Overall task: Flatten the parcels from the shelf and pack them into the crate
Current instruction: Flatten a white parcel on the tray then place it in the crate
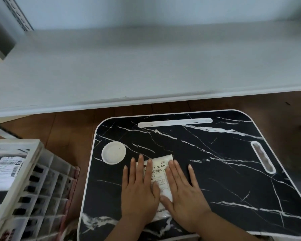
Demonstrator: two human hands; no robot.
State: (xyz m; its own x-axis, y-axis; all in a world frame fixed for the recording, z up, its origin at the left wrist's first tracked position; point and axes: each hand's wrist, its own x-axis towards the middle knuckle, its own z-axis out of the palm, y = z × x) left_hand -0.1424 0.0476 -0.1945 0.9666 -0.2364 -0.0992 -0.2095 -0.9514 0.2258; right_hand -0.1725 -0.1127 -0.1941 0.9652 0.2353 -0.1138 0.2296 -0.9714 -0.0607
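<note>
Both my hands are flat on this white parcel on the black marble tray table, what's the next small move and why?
Probably sweep both palms outward to press it flat: the left hand and right hand lie with straight fingers on the white labelled parcel, which sits on the black marble-patterned tray table. The slatted white plastic crate waits to the left.

white labelled parcel [159, 173] | flat on tray (partly hidden) | slatted crate [16, 185] | holds dark parcel [0, 171]
</note>
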